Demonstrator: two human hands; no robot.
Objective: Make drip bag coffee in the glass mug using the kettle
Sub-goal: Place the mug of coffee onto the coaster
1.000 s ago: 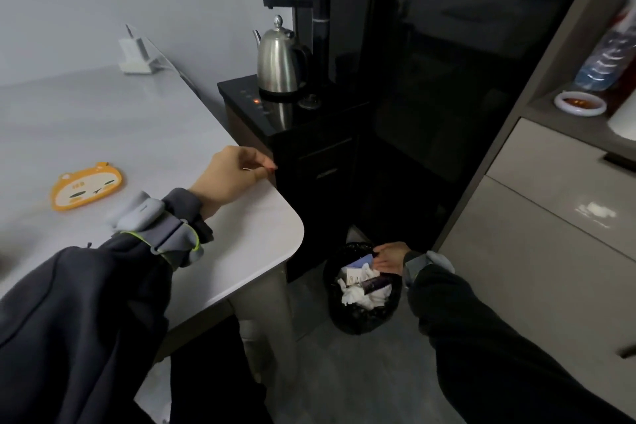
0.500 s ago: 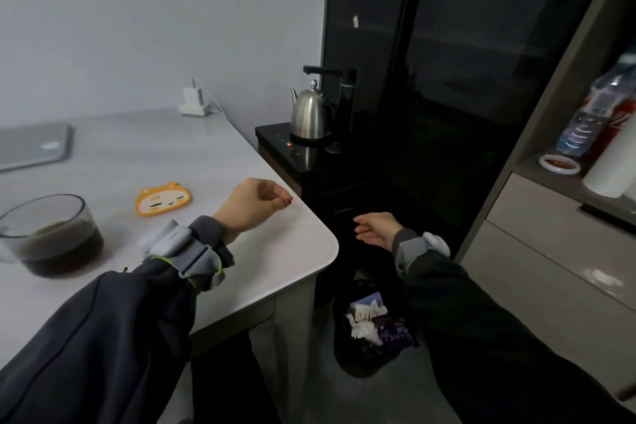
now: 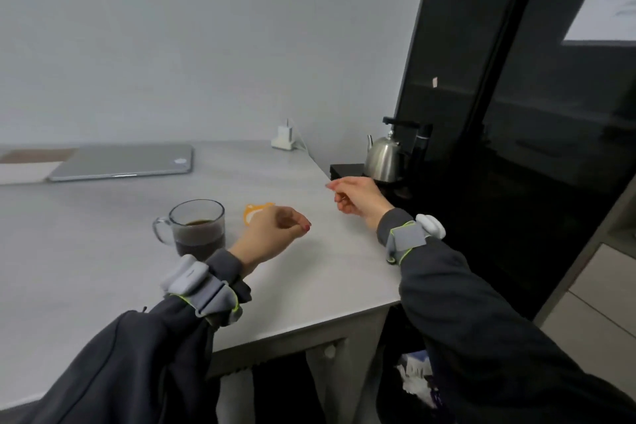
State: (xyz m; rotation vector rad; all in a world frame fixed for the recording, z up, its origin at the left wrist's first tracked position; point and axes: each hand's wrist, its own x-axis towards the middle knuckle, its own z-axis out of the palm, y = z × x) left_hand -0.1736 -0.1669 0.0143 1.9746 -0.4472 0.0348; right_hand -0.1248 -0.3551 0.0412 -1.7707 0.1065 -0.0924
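Note:
The glass mug [image 3: 199, 231] stands on the grey table [image 3: 103, 251], about half full of dark coffee, handle to the left. My left hand [image 3: 272, 234] hovers just right of the mug, fingers loosely curled, holding nothing. Above the table's right corner, my right hand [image 3: 354, 198] is raised and empty, with its fingers relaxed. The steel kettle [image 3: 383, 158] sits on a black stand [image 3: 347, 169] just beyond the right hand. No drip bag is on the mug.
An orange coaster [image 3: 254, 212] lies partly hidden behind my left hand. A closed laptop [image 3: 120, 162] and a white charger [image 3: 284, 138] lie at the table's back. A bin with paper waste [image 3: 413, 375] stands below the corner. Dark cabinet doors [image 3: 533, 148] rise to the right.
My right hand came up from the bin to table height near the kettle. The view swung up and left, bringing the mug and the laptop into sight. My left hand stayed over the table.

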